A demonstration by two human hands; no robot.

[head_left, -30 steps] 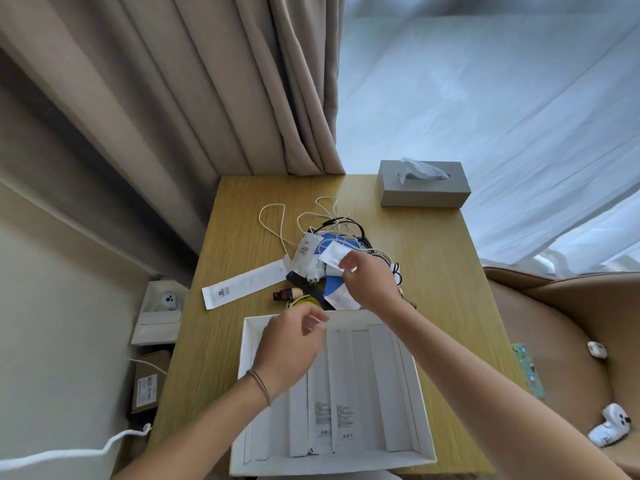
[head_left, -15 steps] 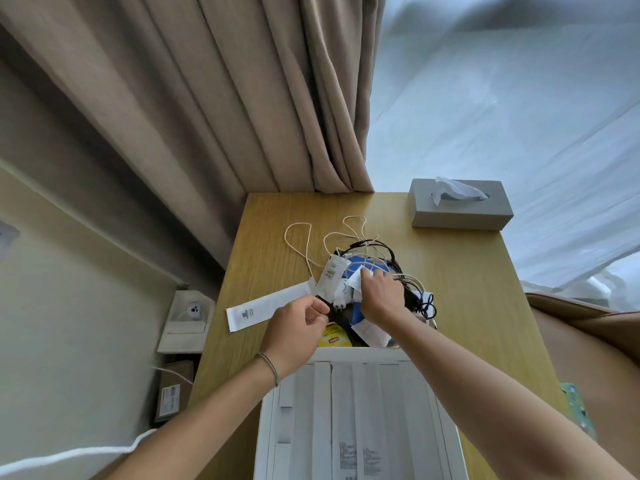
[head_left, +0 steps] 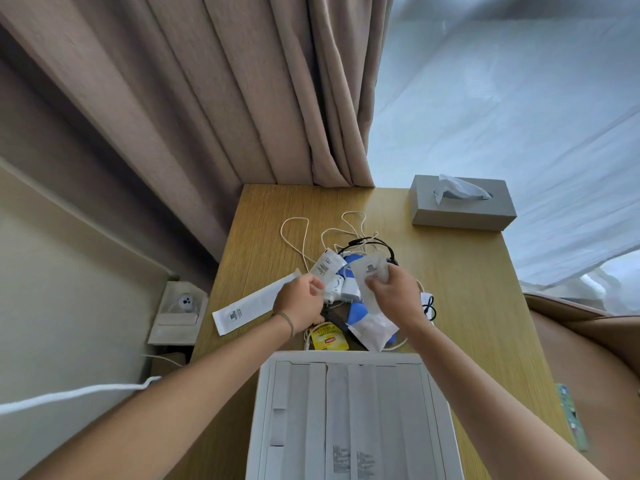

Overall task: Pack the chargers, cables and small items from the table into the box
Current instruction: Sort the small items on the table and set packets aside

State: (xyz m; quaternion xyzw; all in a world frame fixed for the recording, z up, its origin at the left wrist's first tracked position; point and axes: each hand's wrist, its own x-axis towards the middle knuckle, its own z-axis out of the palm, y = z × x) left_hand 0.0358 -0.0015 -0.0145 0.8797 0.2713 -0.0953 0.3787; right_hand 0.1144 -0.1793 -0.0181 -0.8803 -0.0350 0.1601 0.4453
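Chargers [head_left: 341, 287], white cables [head_left: 294, 233] and packets lie heaped mid-bench [head_left: 467, 306], at twelve o'clock from the white box [head_left: 266, 393], whose near end is cut off by the frame. Right hand [head_left: 394, 289] grips a pale sachet [head_left: 372, 306], covering its middle. Left hand [head_left: 301, 301], fingers curled, hides its grasp; I cannot tell what it holds. A yellow tea packet [head_left: 329, 339] peeks out just beyond the box rim.

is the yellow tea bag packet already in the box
No, the yellow tea bag packet lies on the table just beyond the box rim.
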